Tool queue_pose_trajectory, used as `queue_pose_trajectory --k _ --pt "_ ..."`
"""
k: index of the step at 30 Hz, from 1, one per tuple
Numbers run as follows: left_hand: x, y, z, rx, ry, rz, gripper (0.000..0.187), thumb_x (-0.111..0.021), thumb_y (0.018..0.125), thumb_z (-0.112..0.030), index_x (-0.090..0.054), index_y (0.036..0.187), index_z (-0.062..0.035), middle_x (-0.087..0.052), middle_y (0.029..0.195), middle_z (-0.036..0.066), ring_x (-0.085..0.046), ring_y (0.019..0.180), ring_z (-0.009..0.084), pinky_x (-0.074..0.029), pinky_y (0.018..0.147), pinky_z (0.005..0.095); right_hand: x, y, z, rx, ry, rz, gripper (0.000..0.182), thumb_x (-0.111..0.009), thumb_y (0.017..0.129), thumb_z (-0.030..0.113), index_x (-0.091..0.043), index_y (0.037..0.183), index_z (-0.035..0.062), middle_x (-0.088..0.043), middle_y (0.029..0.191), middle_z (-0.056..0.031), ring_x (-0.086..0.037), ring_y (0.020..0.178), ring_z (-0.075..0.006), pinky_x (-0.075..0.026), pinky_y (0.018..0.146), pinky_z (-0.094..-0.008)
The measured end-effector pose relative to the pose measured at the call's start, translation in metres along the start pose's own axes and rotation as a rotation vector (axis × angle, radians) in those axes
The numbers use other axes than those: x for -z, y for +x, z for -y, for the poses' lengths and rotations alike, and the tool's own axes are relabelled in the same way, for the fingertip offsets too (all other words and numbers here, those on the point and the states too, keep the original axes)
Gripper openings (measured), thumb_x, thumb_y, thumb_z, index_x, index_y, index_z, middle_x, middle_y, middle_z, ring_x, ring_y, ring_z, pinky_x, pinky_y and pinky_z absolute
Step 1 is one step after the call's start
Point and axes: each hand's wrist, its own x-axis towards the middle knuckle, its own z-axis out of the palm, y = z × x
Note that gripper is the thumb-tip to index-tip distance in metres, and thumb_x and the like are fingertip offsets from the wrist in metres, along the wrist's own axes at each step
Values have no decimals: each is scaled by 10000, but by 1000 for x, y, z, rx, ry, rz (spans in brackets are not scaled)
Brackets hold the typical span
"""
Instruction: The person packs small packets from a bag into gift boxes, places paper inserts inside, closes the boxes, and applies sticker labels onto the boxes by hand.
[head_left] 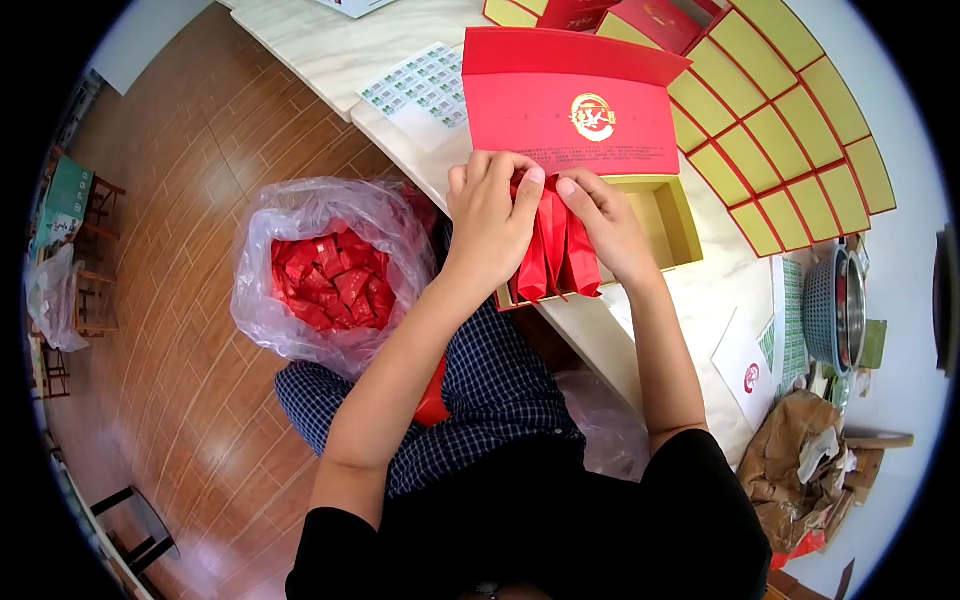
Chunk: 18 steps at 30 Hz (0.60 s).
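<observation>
An opened gift box lies at the table's edge, its red lid (530, 120) with a gold emblem raised at the back. Several glossy red packets (552, 255) stand side by side at the left part of the yellow-lined box tray (672, 225). My left hand (492, 215) is closed around the packets' upper left side, thumb at their top. From the other side my right hand (612, 225) grips their upper right edge, thumb and fingers bent. The fingertips nearly meet, and the packets' top ends are partly hidden by them.
A clear plastic bag (255, 300) full of red packets (335, 280) stands left of my legs. Stacked yellow-and-red boxes (780, 150) line the table's back right. A sticker sheet (420, 85) lies behind the box. Baskets (825, 305) and brown paper (795, 450) are at right.
</observation>
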Motion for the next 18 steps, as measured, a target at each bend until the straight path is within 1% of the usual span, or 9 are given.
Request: queue_pose_trajectory --k 6,8,9,11,12,13,14,16,18 --pt "-4 -3 2 -33 28 -50 195 -555 914 -231 -590 964 -46 -521 1081 112 -456 1015 327 -354 907 451 -5 0 -5 18 62 12 265 -575 956 197 -527 1129 1 -610 874 -56 -540 795 -101 -455 730 -253" --pt "-8 -5 4 -49 59 -66 176 -570 901 -205 -587 981 -49 -515 1091 117 -456 1021 330 -355 908 452 -5 2 -10 108 -149 13 305 -597 929 136 -467 1172 5 -630 872 -123 -621 794 -197 -489 700 -302" --pt "-10 -6 6 -101 151 -97 187 -588 878 -163 -580 1028 -52 -502 1108 130 -455 1029 335 -360 905 451 -8 1 -10 106 -150 13 305 -597 929 136 -467 1172 5 -630 872 -123 -621 794 -197 -489 700 -302" --pt "-10 -5 4 -151 241 -128 232 -606 855 -121 -573 1075 -54 -489 1124 143 -455 1036 341 -365 902 450 -16 -2 -6 283 -512 -29 289 -601 909 108 -442 1126 2 -627 868 -199 -645 806 -342 -502 666 -386" --pt "-8 -3 4 -162 281 -86 325 -619 840 -92 -539 1153 -70 -469 1150 159 -440 1065 357 -361 923 452 -17 -3 -6 279 -513 -27 289 -601 909 108 -442 1126 2 -627 868 -199 -645 806 -342 -502 666 -386" --pt "-6 -2 3 -174 319 -44 428 -632 824 -64 -505 1232 -85 -449 1176 175 -424 1095 374 -357 944 454 -18 -3 -5 259 -503 -31 278 -602 904 109 -435 1099 1 -622 860 -221 -633 807 -385 -497 660 -421" --pt "-6 -2 4 -172 315 -46 428 -632 824 -64 -505 1232 -85 -449 1176 175 -424 1095 374 -357 944 454 -18 -3 -5 243 -495 -36 269 -602 899 110 -428 1073 0 -617 851 -242 -620 809 -427 -491 655 -456" --pt "-3 0 5 -166 247 -80 537 -640 810 -58 -458 1314 -102 -438 1191 192 -420 1111 387 -360 962 452 -16 -4 -3 200 -493 -78 249 -593 910 130 -434 1051 2 -618 822 -236 -620 781 -426 -485 648 -463" --pt "-1 -6 12 -155 247 -149 548 -628 841 -86 -424 1350 -86 -437 1202 190 -428 1128 356 -353 985 430 -13 -2 -5 160 -487 -116 234 -584 920 151 -439 1028 3 -620 793 -230 -620 753 -424 -480 640 -471"
